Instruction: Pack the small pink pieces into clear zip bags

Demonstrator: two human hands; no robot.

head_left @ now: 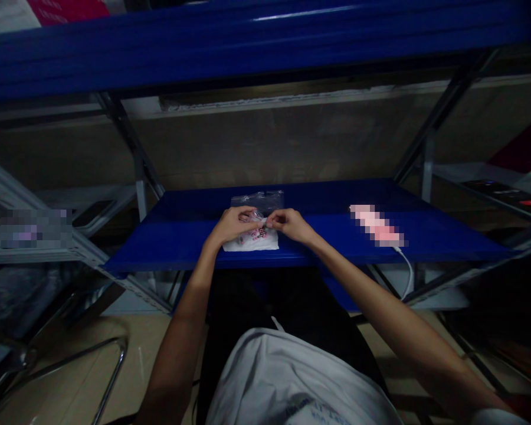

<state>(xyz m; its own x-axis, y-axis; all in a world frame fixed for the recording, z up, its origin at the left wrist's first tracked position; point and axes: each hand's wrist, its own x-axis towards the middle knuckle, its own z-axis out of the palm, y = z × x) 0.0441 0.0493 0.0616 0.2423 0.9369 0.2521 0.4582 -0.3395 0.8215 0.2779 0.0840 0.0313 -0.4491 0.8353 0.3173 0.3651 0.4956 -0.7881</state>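
On the blue shelf (327, 236), a clear plastic bag (272, 200) lies partly over a white sheet (269, 242) with pink and dark print. My left hand (235, 226) curls around the bag's left side, its thumb reaching right across the print. From the right, my right hand (292, 224) pinches thumb and fingers together close to the left thumb. Whatever sits in that pinch is too small and dim to make out. The bag's contents are partly covered by my fingers, with some pinkish bits showing.
A pixelated pink object (376, 224) with a white cable (407, 271) lies at the right of the shelf. A higher blue shelf (265, 47) crosses in front. Grey side shelves hold a dark phone-like slab (95, 212) at left and a dark box (507, 195) at right.
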